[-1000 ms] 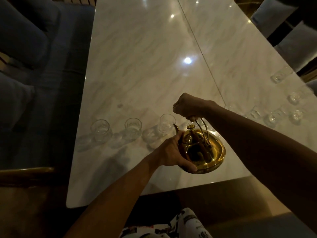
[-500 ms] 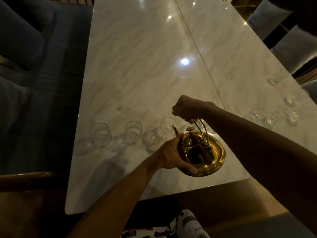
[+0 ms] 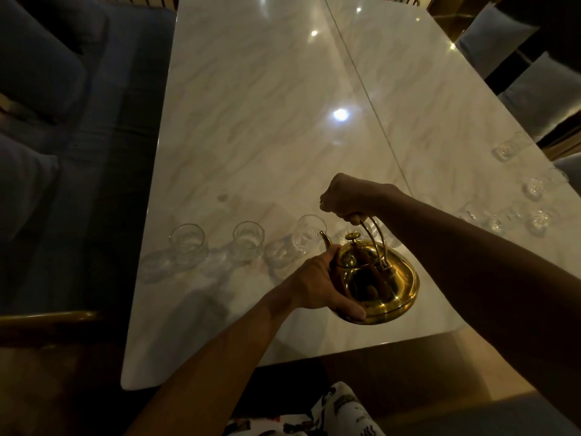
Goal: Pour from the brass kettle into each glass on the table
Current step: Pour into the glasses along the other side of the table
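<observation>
Near the table's near edge, the left hand [image 3: 317, 286] cups the side of the brass kettle [image 3: 374, 281], fingers wrapped around its body. The kettle hangs above the marble table [image 3: 267, 121], tilted with its spout [image 3: 325, 239] towards the nearest glass [image 3: 309, 236]. Just beyond, the right hand [image 3: 349, 196] is fisted around the kettle's wire handle [image 3: 372, 234]. Two more glasses [image 3: 248, 240] [image 3: 188, 243] stand in a row to the left; several small glasses [image 3: 534, 187] sit far right
</observation>
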Demonstrator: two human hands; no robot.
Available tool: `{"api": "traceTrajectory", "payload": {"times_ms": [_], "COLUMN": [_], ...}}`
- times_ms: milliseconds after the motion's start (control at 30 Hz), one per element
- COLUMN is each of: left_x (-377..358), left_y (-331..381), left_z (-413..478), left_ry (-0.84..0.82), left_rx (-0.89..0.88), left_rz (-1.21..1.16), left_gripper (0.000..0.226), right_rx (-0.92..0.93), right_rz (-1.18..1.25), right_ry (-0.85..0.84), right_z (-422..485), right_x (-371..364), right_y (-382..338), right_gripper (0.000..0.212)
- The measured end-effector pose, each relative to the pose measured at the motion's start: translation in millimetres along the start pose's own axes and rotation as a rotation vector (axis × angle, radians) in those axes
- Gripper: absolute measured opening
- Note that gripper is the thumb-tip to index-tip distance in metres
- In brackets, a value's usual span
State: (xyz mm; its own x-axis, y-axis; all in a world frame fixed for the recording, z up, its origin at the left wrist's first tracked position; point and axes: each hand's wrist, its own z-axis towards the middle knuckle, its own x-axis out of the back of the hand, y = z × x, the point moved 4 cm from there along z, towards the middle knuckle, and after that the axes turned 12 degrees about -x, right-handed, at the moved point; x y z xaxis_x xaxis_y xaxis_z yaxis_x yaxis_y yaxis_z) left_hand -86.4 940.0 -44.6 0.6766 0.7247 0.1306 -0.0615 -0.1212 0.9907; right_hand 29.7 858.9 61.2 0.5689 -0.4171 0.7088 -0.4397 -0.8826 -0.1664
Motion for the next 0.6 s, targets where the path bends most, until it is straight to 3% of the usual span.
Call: {"api": "traceTrajectory", "payload": {"times_ms": [600], "left_x": [-3.5], "left_y": [5.6], "left_z": [3.5], "left_ry": [-0.017], "left_rx": [0.018], "left_rz": [-0.019], "left_gripper": [0.099], "right_rx": [-0.03], "right_rz": [-0.021], "right_ry": [0.021], "right_z": [-5.7], "right_x": [4.8], "right_y": [0.5], "right_gripper": [0.024]}}
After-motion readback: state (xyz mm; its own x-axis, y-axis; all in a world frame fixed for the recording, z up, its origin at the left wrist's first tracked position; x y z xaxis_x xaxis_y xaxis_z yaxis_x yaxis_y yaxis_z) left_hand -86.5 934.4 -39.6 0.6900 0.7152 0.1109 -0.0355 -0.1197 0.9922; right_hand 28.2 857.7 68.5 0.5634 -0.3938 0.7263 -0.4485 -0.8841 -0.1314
